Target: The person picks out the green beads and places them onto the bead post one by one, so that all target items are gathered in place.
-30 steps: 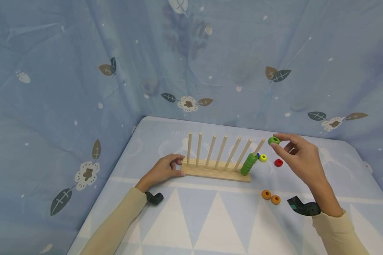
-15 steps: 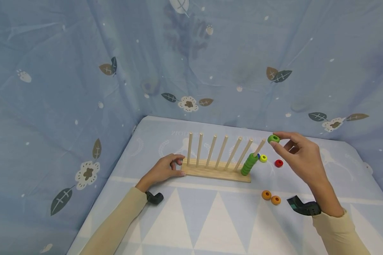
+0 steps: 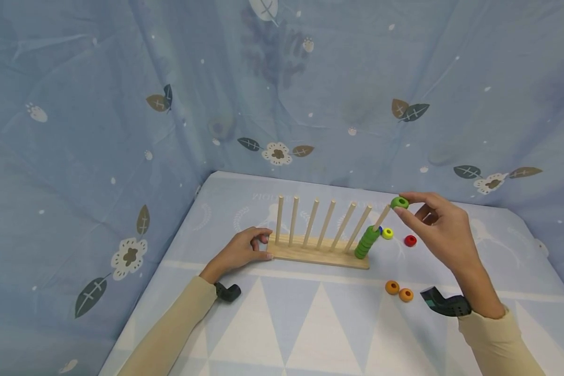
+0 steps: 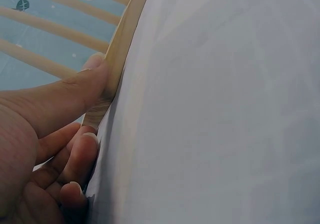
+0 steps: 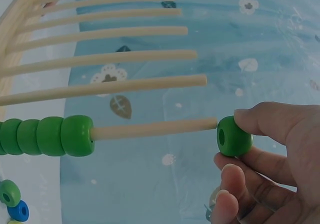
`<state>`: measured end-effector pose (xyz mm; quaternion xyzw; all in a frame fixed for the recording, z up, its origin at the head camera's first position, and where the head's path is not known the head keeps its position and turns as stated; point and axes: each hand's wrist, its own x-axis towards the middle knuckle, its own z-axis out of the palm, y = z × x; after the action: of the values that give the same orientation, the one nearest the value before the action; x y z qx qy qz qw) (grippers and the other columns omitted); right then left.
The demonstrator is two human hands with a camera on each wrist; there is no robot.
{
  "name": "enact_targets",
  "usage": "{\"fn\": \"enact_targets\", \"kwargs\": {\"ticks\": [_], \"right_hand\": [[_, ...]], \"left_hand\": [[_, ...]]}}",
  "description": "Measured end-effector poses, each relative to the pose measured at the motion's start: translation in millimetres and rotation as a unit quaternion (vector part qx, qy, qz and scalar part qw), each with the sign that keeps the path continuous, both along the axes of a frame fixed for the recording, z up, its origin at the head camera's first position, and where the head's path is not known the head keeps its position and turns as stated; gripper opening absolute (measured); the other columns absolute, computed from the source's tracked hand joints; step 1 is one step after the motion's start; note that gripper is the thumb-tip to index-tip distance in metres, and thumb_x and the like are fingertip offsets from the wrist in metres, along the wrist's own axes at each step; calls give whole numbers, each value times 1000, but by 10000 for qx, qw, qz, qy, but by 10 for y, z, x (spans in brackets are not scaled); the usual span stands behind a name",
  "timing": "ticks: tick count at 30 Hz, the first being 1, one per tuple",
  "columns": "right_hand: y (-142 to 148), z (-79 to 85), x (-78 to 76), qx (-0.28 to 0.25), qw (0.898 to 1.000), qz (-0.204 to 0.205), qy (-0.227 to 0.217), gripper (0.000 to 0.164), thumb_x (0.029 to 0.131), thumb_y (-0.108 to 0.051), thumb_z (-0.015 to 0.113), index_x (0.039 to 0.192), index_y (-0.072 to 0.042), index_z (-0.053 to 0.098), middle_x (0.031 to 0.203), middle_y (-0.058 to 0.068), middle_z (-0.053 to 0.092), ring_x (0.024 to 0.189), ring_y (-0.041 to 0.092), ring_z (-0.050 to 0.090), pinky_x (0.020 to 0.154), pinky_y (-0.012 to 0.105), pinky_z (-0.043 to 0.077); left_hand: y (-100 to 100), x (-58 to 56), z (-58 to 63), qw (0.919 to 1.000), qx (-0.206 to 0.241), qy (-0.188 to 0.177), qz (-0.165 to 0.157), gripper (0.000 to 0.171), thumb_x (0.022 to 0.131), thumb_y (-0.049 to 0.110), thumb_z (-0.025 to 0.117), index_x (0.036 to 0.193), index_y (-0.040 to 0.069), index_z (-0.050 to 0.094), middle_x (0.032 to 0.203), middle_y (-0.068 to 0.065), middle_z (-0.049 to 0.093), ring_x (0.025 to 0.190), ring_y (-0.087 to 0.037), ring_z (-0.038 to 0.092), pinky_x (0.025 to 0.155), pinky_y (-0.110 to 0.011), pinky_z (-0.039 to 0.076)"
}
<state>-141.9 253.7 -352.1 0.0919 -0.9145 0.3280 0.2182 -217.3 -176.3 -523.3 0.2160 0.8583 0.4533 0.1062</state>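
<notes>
My right hand (image 3: 444, 227) pinches a green bead (image 3: 399, 203) between thumb and fingers, right beside the tip of the rightmost peg (image 5: 155, 128). In the right wrist view, the bead's hole faces the peg side, and the peg tip is close to the bead's upper edge. Several green beads (image 3: 366, 243) are stacked on the lower part of that peg. The wooden peg stand (image 3: 317, 254) has several bare pegs to the left. Its left end is gripped by my left hand (image 3: 243, 247), with thumb and fingers at the base's edges (image 4: 117, 59).
Behind the stack lie a yellow bead (image 3: 387, 233) and a partly hidden blue bead (image 5: 19, 211), with a loose green bead (image 5: 9, 193) beside them. A red bead (image 3: 410, 241) lies farther right. Two orange beads (image 3: 392, 287) lie nearer the front. Patterned cloth walls (image 3: 282, 104) enclose the table.
My right hand has brought the green bead slightly left and up, nearer to the tip of the rightmost peg. The left hand and the stand have stayed in place.
</notes>
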Motion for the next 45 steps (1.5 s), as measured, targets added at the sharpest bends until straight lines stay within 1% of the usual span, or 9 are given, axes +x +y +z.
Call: {"fn": "enact_targets", "kwargs": {"ticks": [6,11,19,30,37,45], "right_hand": [[-32,2,2,12,10000,47,-4,37,94,-21,79,128,-12,72,111,9,67,72,10,53,59,15,42],[-69,0,3,10,9999,113,11,36,94,-21,80,128,-13,72,109,6,67,70,11,53,56,16,43],[-88,3,-7,15,9997,226,64,36,94,-21,79,128,-13,72,108,6,67,70,11,53,56,17,42],[-106,1,-24,30,9998,218,-9,37,94,-18,79,129,-13,71,111,7,67,69,12,53,52,18,43],[-100,-17,-37,31,9997,258,-32,36,95,-20,78,129,-12,71,112,7,67,69,12,53,53,18,43],[-99,-26,-42,33,9996,283,-57,36,95,-19,78,130,-12,70,112,7,68,69,12,53,54,18,44]], "left_hand": [[0,4,3,10000,1,52,-43,67,85,28,88,143,10,59,111,1,62,80,-14,58,79,-31,48],[2,7,12,10000,51,52,-37,67,85,28,88,143,10,59,111,0,62,81,-16,58,80,-32,48],[0,15,16,10000,53,-2,-53,67,85,27,88,143,10,59,112,0,62,81,-15,58,79,-31,48],[5,14,20,9999,116,18,-61,67,86,25,88,143,9,59,112,-2,62,81,-17,57,78,-32,48],[-1,11,11,9999,85,40,-56,67,85,26,88,143,9,59,112,-1,62,81,-16,57,78,-30,49],[-3,10,5,9999,66,65,-63,67,86,27,88,143,9,59,111,-1,62,81,-16,57,79,-32,48]]}}
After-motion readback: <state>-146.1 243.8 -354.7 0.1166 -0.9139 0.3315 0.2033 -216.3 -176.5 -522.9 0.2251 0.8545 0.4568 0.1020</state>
